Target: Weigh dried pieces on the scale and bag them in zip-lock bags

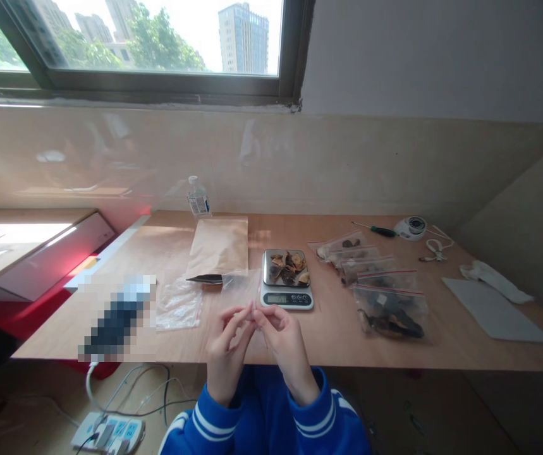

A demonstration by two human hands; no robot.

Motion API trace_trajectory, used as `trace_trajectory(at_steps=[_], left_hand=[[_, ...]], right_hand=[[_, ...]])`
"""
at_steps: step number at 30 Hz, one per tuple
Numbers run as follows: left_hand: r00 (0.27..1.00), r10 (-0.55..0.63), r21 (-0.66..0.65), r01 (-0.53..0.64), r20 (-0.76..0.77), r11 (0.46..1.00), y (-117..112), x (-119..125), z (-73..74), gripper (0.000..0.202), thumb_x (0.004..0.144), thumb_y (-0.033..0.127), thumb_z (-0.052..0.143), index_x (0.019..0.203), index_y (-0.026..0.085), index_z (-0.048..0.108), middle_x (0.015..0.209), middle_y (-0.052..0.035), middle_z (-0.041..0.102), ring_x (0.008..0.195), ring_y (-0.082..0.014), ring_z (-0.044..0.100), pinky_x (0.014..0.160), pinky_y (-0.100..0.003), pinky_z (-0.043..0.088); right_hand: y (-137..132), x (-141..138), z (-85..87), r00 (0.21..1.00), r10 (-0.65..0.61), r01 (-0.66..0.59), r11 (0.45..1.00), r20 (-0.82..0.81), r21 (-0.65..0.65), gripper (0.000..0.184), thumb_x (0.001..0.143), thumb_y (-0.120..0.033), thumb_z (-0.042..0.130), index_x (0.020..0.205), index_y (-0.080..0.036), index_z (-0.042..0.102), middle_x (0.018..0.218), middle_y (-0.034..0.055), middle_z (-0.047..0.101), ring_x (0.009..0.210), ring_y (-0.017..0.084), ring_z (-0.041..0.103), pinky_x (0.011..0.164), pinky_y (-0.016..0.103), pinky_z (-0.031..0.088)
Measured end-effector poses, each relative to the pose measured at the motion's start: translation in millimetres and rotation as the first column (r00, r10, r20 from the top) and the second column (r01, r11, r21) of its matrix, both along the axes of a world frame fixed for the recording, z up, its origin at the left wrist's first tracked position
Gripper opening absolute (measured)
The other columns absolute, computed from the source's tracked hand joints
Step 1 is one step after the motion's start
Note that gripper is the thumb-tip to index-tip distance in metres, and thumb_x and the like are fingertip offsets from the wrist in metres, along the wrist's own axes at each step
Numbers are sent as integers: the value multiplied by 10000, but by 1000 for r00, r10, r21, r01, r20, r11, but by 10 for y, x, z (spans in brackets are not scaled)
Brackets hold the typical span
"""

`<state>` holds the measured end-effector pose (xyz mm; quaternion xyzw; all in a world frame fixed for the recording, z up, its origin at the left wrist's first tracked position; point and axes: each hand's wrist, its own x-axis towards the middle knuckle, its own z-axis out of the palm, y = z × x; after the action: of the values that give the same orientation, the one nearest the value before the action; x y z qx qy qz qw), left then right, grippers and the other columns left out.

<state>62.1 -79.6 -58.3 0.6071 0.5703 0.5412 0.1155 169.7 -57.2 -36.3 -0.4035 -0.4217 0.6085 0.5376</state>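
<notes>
My left hand (230, 338) and my right hand (284, 338) meet at the front of the table, their fingertips pinched together on the edge of a clear plastic zip bag (241, 289). The bag lies flat beyond my fingers and looks empty. Just past my right hand stands a white kitchen scale (287, 299) with a small display, too faint to read. On its metal plate rests a pile of dried brown slices (290, 268), perhaps mushroom. To the left of my left hand are more clear plastic bags (179, 304).
Several filled zip bags (389, 313) lie in a row at the right. A brown paper bag (219, 246) and a plastic bottle (198, 197) stand farther back. A screwdriver (382, 231), a white camera (410, 228) and a white sheet (496, 313) are right. A power strip (107, 433) sits below left.
</notes>
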Motion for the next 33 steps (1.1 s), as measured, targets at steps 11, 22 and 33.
trace_trajectory(at_steps=[11,22,33], left_hand=[[972,-113,-46,125,204,991,-23,1,-32,119,802,281,611,839,233,713,814,-30,632,801,-166,616,704,-269,526],[908,5,-43,14,419,999,-75,49,47,146,757,290,655,845,194,722,759,-27,651,736,-159,611,647,-255,510],[861,274,-28,-291,429,956,235,42,164,220,808,385,580,767,169,564,637,16,588,618,-121,565,616,-241,465]], right_hand=[[-5,122,-31,1000,9,-8,999,-16,46,281,698,-400,729,643,-166,584,665,6,644,672,138,593,683,267,468],[-13,198,4,995,-74,64,987,63,146,326,763,-450,654,646,-178,517,646,-17,541,631,115,513,632,242,425],[272,644,-8,831,-331,176,919,447,353,315,875,-458,478,752,-183,569,811,44,587,784,164,565,677,266,467]])
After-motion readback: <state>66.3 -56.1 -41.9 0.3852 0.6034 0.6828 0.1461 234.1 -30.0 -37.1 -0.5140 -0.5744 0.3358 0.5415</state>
